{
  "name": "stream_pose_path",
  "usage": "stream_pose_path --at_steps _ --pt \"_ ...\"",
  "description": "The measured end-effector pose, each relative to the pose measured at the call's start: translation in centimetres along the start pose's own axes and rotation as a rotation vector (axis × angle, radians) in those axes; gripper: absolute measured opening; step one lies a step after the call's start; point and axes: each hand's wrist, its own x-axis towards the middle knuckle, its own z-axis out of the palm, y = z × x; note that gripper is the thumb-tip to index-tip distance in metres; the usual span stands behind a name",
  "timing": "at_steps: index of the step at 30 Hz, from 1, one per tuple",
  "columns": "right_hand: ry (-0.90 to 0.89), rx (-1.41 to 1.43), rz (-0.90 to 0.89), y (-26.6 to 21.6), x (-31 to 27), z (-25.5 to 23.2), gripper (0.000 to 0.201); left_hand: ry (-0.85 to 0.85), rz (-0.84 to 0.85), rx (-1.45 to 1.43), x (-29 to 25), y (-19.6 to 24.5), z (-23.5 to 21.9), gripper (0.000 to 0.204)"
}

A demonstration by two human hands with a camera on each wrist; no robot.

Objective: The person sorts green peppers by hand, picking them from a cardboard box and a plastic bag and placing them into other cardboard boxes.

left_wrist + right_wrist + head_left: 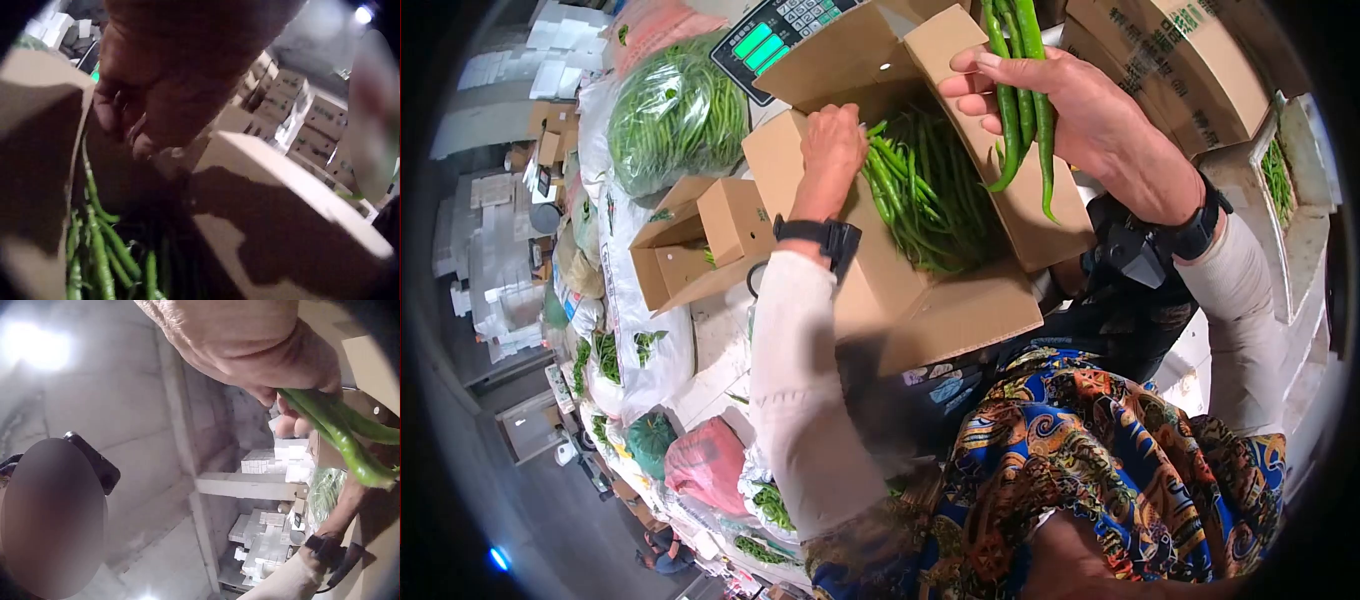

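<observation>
My right hand (1090,115) holds several long green chili peppers (1025,95) between thumb and fingers, raised over the right side of an open cardboard box (960,325). They hang downward, and their glossy lower parts also show in the right wrist view. Inside the box lies a heap of green chili peppers (930,200). My left hand (835,145) is at the box's far left corner, back of the hand up, fingers bent down beside the heap. In the left wrist view its fingertips are in shadow, above pepper stems; I cannot tell whether they grip anything.
Beyond the box stands a digital scale (775,40) with a green display. A clear bag of green peppers (680,115) sits to the left, near a smaller open carton (700,240). Another printed carton (1170,65) is at upper right. More bags (705,460) line the left.
</observation>
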Motion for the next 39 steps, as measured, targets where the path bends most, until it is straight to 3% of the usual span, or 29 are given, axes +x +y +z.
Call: stream_pose_path --at_steps 2,5,11,15,17,20,22,24,26,28,30,31,33,34,36,37,39 --pt "-0.001 -0.006 -0.019 -0.2 -0.1 -0.1 0.027 0.025 0.085 0.381 0.8 -1.7 2.0 0.016" --pt "-0.066 -0.03 0.008 -0.4 -0.7 0.0 0.033 -0.005 0.138 0.534 1.3 -3.2 4.5 0.016" --pt "-0.047 -0.075 -0.031 -1.2 -1.5 0.2 0.032 -0.08 0.073 0.658 2.1 -4.0 7.2 0.016" --pt "-0.009 -0.05 -0.039 -1.9 -1.7 -0.1 0.03 -0.09 0.075 0.652 1.7 -2.8 6.4 0.016" --pt "-0.044 -0.036 -0.052 -2.3 -1.8 -0.4 0.028 0.048 0.15 0.511 1.4 -2.7 5.1 0.015" --pt "-0.117 -0.002 -0.139 -2.3 -1.8 -0.3 0.025 -0.008 0.127 0.285 -0.1 -1.4 3.1 0.013" --pt "-0.03 0.095 0.102 -3.9 -2.4 0.9 0.022 -0.017 0.17 0.172 -1.0 -0.2 1.6 0.01" --pt "-0.14 0.161 0.076 -3.5 -2.5 0.4 0.025 -0.164 -0.044 -0.112 -1.9 1.3 1.2 0.014" --pt "-0.25 0.225 0.05 -2.6 -2.3 -0.1 0.028 -0.238 -0.127 -0.358 -2.8 1.4 5.0 0.022" --pt "-0.115 -0.004 -0.109 -1.2 -1.6 -0.4 0.026 -0.355 -0.489 -0.807 -4.1 2.0 9.1 0.023" --pt "-0.117 -0.014 -0.078 -0.9 -1.4 -0.1 0.029 -0.492 -0.321 -1.088 -5.1 1.2 12.3 0.025" --pt "-0.116 -0.024 -0.048 -0.9 -1.3 -0.1 0.033 -0.49 -0.312 -1.093 -4.9 1.6 12.5 0.025" --pt "-0.122 0.025 -0.012 -0.1 -0.7 -0.4 0.035 0.082 -0.11 -1.042 -5.2 2.5 12.7 0.021" --pt "-0.134 0.082 0.025 0.3 -0.5 -0.5 0.037 -0.022 -0.009 -0.449 -4.5 5.9 4.9 0.014" --pt "-0.128 0.115 0.016 0.7 -0.2 -0.2 0.038 -0.097 -0.222 -1.054 -3.3 7.3 -0.2 0.016" --pt "-0.106 0.147 0.013 1.0 0.0 -0.2 0.037 -0.094 -0.214 -1.053 -3.3 9.0 -2.9 0.016" --pt "-0.111 0.194 0.009 1.5 0.5 -0.5 0.034 0.081 -0.263 -1.202 -4.8 11.7 -7.8 0.017"
